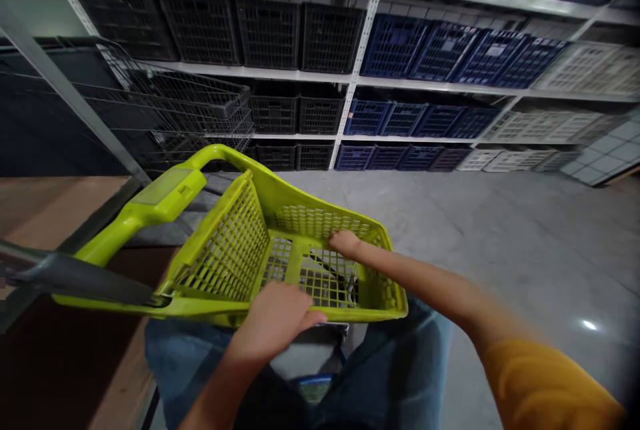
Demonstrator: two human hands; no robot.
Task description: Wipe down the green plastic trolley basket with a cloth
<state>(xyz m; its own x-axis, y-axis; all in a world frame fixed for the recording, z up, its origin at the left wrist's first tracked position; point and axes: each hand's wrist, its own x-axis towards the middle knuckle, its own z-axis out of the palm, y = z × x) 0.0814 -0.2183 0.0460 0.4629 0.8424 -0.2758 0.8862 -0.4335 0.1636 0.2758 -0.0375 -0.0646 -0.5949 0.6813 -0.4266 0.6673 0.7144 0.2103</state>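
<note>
A lime-green plastic shopping cart (295,260) with a lattice basket stands across my knees, its handle pointing left. My left hand (280,313) lies over the basket's near rim, its thumb along the outside edge and its other fingers mostly hidden; it appears closed on the rim. Reaching in from the right, my right hand (345,243) is inside the basket near the far side wall. Its fingers are curled, and whatever they might hold is hidden. Through the basket floor some dark parts show beneath, too unclear to name.
Shelves with black crates (267,33), blue crates (395,47) and white crates (575,67) line the far side. A dark wire shopping cart (195,100) stands at left, behind a metal post (75,83). Grey floor (500,230) stretches to the right.
</note>
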